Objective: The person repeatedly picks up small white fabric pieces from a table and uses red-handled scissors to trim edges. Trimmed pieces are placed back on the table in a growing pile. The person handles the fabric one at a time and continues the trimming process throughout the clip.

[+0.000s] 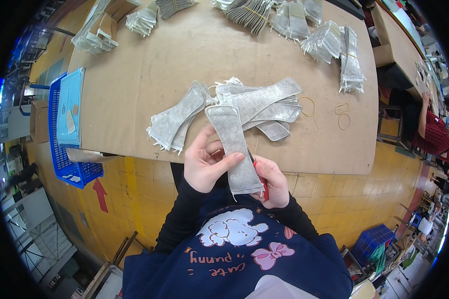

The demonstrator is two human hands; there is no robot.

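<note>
My left hand (204, 162) pinches a silvery-grey fabric piece (230, 134), its thumb on top and its fingers behind. The piece is narrow in the middle with flared ends, and loose threads hang from its lower end. My right hand (273, 182) is closed round red-handled snips (264, 189) beside that lower end; the blades are mostly hidden. Just beyond, a fanned pile of similar grey pieces (269, 102) lies on the paper-covered table (134, 104). To its left is a smaller overlapping group of pieces (174, 119) with threads at the near edge.
Several bundles of grey pieces (324, 42) line the table's far side, some banded. Yellow rubber bands (342, 117) lie at the right. A blue plastic basket (60, 162) stands off the left edge, with a light-blue panel (71, 107) beside it. Another person (434, 132) sits far right.
</note>
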